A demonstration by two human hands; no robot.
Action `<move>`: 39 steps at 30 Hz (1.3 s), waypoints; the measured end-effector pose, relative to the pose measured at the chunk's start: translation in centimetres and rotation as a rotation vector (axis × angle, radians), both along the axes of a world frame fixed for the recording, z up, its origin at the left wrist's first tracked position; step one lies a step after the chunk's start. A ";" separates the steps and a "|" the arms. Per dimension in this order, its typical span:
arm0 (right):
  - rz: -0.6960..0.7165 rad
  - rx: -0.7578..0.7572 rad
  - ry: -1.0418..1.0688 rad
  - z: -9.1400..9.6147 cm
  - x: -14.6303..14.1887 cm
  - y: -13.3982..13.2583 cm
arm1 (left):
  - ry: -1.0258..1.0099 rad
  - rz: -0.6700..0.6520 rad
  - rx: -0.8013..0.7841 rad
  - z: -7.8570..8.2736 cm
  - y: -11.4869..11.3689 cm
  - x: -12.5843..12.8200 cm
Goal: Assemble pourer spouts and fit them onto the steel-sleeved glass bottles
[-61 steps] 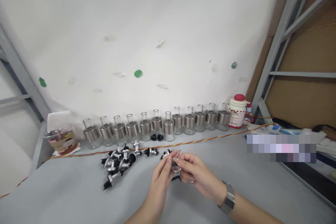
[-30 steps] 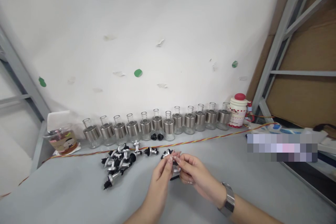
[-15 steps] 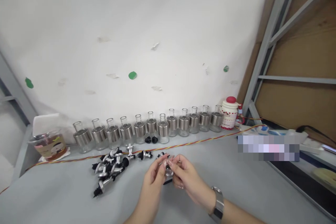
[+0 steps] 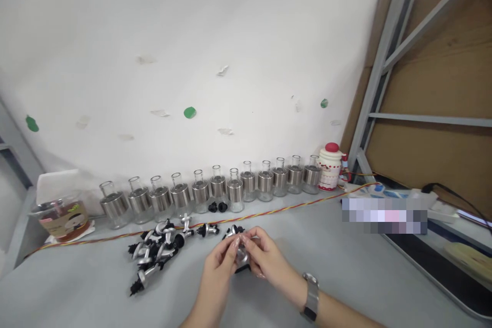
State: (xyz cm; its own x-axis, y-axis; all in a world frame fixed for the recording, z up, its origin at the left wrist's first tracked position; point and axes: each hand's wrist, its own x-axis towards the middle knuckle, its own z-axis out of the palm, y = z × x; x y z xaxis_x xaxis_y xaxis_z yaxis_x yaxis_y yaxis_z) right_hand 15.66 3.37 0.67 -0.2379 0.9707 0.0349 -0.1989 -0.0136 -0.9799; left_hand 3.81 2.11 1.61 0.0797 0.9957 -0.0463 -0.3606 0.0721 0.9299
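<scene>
Both my hands meet low in the middle of the view, fingertips pinched together around a silver-and-black bottle pourer [image 4: 242,256]. My left hand [image 4: 221,261] is closed on it from the left, and my right hand [image 4: 267,256] from the right. Fingers hide much of the pourer; its round silver part and a black end show below them. Just behind the fingertips lies another pourer [image 4: 235,230], partly covered. To the left is a loose heap of several silver-and-black pourers [image 4: 163,248], with a single pourer [image 4: 208,230] nearer the hands.
Several glass bottles with steel collars [image 4: 200,192] stand in a row by the wall. Two small black parts [image 4: 218,207] lie before them. A twisted red-yellow cord [image 4: 265,213] crosses the table. A plastic tub [image 4: 63,220] stands left, a red-topped jar [image 4: 329,169] right.
The view has shifted slightly, so the scene sits a little further left. My hands keep their pinch on the pourer, with fingertips closer together over its top.
</scene>
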 end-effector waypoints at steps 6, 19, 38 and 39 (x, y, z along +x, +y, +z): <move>0.009 0.066 -0.137 0.1 0.1 -0.1 | -0.005 0.022 -0.003 -0.6 0.4 -0.2; 0.109 -0.115 -0.037 0.6 0.3 0.1 | 0.264 0.042 0.170 0.4 -0.1 -0.4; 0.211 -0.160 0.185 1.2 1.2 -0.5 | -0.126 -0.059 0.060 -0.4 -0.5 0.0; 0.199 -0.143 0.176 1.2 1.2 -0.6 | -0.130 -0.054 0.064 -0.3 -0.6 0.0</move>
State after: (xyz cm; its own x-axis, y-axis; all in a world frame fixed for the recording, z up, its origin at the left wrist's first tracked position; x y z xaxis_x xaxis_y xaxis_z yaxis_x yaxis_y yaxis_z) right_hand 16.84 2.81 1.91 -0.4267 0.9034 -0.0417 -0.3447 -0.2051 -0.9161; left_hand 3.79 1.50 1.31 0.1344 0.9904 0.0309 -0.4754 0.0371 0.8790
